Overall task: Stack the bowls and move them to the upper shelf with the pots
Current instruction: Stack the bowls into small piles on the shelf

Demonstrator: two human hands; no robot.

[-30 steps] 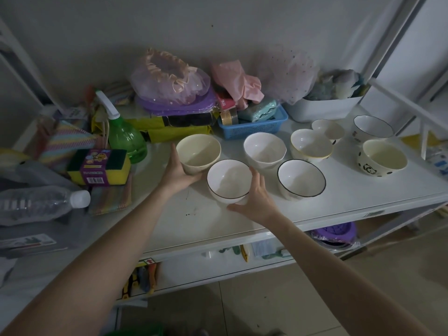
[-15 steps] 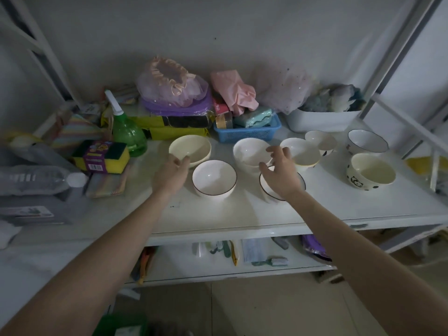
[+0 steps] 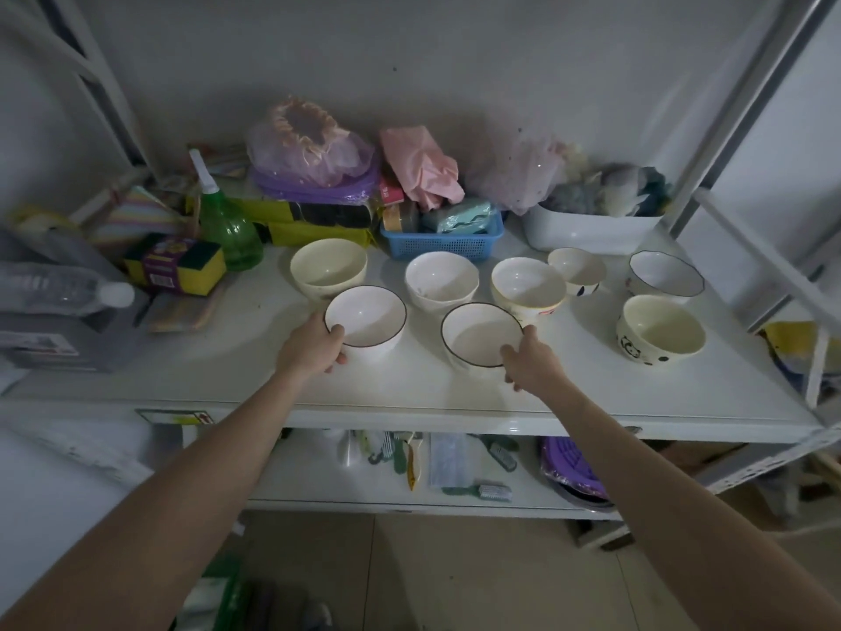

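Several bowls stand on a white shelf point(image 3: 409, 393). My left hand point(image 3: 314, 346) grips the near-left rim of a white dark-rimmed bowl point(image 3: 366, 318). My right hand point(image 3: 530, 362) grips the near-right rim of a second dark-rimmed bowl point(image 3: 478, 334). Behind them are a cream bowl point(image 3: 328, 271), a white bowl point(image 3: 441, 280) and a cream bowl with a printed side point(image 3: 528, 286). To the right stand a small bowl point(image 3: 577, 270), a dark-rimmed bowl point(image 3: 665, 277) and a cream bowl with a panda print point(image 3: 661, 330). No upper shelf or pots are in view.
At the back stand a green spray bottle point(image 3: 230, 225), a blue basket point(image 3: 443, 241), a white bin point(image 3: 591, 230) and bagged items. A sponge pack point(image 3: 177, 266) and a water bottle point(image 3: 59, 289) lie at left. A lower shelf point(image 3: 318, 485) holds brushes. Metal uprights point(image 3: 751, 116) frame the right side.
My left hand has left the cream bowl and taken the left dark-rimmed bowl's rim. My right hand has come back from the rear bowls onto the right dark-rimmed bowl's rim.
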